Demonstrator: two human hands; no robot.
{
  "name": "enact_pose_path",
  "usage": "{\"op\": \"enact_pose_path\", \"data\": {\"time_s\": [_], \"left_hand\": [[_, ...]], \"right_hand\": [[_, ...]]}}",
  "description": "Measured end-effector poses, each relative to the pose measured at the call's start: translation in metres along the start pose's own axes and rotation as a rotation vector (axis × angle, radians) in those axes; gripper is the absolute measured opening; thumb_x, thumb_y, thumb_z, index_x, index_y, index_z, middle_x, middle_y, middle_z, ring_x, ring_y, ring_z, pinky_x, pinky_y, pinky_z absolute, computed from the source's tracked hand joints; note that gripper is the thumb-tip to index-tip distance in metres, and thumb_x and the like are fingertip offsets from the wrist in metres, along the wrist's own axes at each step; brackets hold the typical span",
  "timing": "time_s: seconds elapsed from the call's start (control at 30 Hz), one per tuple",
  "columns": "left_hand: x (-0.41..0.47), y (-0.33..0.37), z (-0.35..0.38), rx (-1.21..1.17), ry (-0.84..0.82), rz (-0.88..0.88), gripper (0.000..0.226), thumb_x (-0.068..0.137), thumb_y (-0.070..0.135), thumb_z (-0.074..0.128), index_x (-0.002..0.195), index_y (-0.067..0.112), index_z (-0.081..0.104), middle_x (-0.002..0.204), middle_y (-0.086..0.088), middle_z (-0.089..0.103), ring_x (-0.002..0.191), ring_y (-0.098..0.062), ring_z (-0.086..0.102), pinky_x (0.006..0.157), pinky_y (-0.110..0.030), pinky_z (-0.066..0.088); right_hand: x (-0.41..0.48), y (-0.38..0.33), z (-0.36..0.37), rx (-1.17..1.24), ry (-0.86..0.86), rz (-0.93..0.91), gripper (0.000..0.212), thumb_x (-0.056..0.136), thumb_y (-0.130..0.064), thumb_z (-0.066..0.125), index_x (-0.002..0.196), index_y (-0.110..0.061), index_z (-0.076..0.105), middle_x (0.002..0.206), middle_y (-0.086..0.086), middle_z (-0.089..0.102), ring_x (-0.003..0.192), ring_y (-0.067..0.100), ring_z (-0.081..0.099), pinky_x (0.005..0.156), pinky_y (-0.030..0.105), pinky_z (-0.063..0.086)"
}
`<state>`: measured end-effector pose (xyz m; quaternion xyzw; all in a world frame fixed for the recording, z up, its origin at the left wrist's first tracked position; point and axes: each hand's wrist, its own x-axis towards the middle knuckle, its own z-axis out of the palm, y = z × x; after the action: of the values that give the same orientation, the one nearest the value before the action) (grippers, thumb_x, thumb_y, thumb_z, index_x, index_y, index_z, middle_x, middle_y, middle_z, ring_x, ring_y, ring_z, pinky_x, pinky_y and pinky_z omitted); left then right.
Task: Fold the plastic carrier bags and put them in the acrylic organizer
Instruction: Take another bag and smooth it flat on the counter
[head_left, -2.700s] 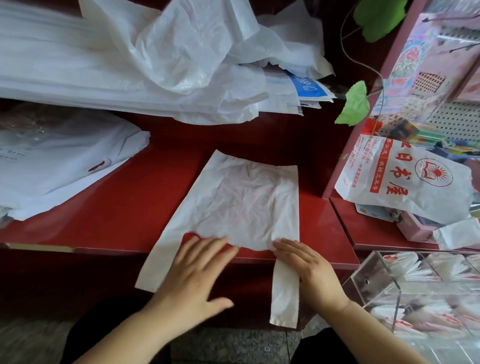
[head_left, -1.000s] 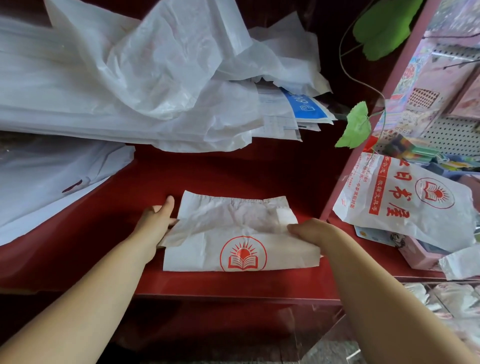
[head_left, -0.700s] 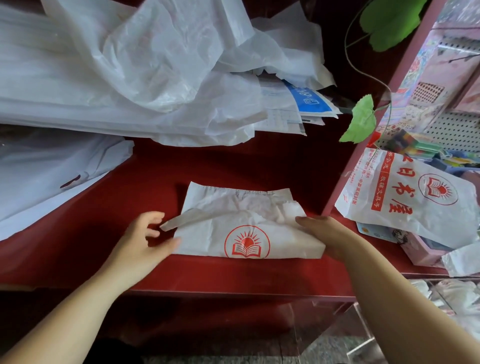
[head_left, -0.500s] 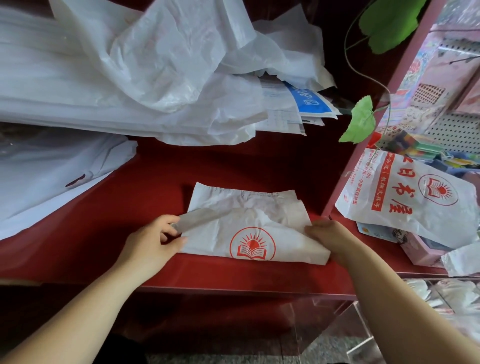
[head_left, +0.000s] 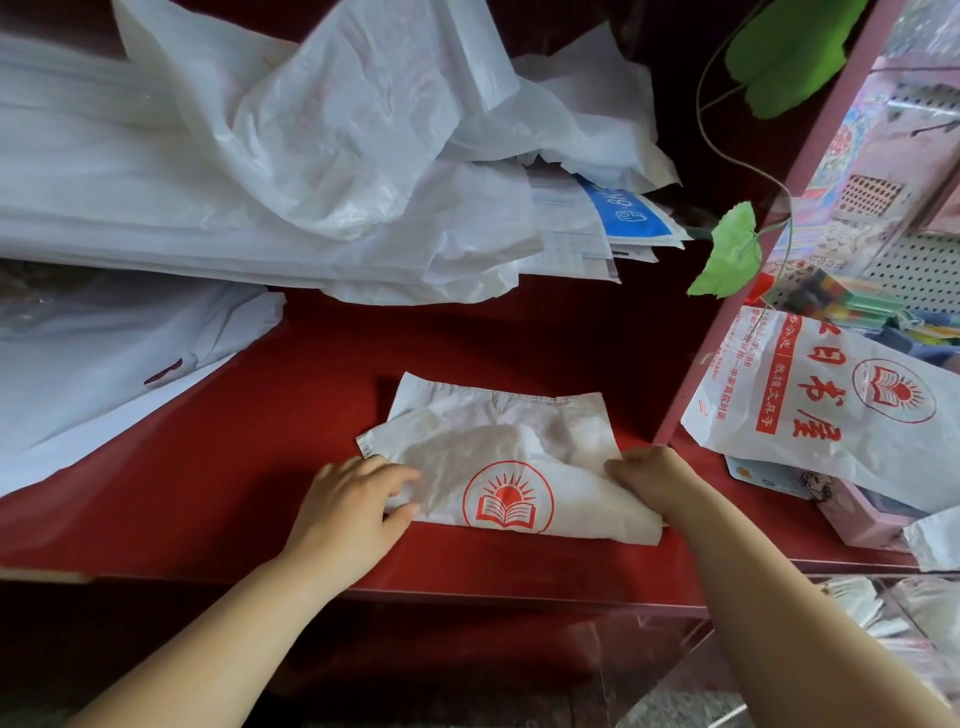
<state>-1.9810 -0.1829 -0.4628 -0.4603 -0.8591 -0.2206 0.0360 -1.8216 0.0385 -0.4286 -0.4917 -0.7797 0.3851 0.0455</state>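
A white carrier bag (head_left: 498, 457) with a red sun-and-book logo lies folded in half on the red counter (head_left: 208, 493). My left hand (head_left: 353, 509) pinches the bag's left edge, with one handle strip folded across the top. At the bag's right edge, my right hand (head_left: 649, 480) grips the plastic with curled fingers. The clear acrylic organizer (head_left: 779, 649) sits at the lower right, below the counter edge, with folded white bags inside.
A big heap of loose white bags (head_left: 311, 156) fills the back of the counter. More flat white bags (head_left: 104, 364) lie at the left. A printed bag (head_left: 841, 410) rests on a pink box on the right shelf. Green leaves (head_left: 732, 254) hang nearby.
The flat bag was folded in half, so the logo shows. My left hand has since moved in from the left and taken the left edge, drawing the handle strip over the bag.
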Motion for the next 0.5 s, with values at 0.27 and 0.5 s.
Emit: {"op": "enact_pose_path", "data": {"time_s": [0.27, 0.5], "left_hand": [[0.004, -0.003, 0.000, 0.142, -0.293, 0.070, 0.101, 0.049, 0.058, -0.015, 0.144, 0.039, 0.015, 0.153, 0.019, 0.003, 0.140, 0.000, -0.002, 0.111, -0.024, 0.001], [-0.014, -0.019, 0.003, -0.025, 0.041, 0.160, 0.031, 0.080, 0.038, 0.050, 0.088, 0.022, 0.075, 0.099, 0.008, 0.070, 0.096, -0.013, 0.066, 0.077, -0.027, 0.043]], "right_hand": [[0.005, -0.005, 0.010, -0.220, 0.054, -0.003, 0.026, 0.097, -0.021, 0.042, 0.093, -0.001, 0.059, 0.084, 0.010, 0.057, 0.093, 0.030, 0.056, 0.054, 0.027, 0.031], [0.007, -0.009, 0.010, -0.259, 0.076, 0.103, 0.037, 0.094, -0.031, 0.047, 0.104, 0.004, 0.056, 0.084, 0.008, 0.056, 0.061, 0.016, 0.040, 0.045, 0.019, 0.025]]}}
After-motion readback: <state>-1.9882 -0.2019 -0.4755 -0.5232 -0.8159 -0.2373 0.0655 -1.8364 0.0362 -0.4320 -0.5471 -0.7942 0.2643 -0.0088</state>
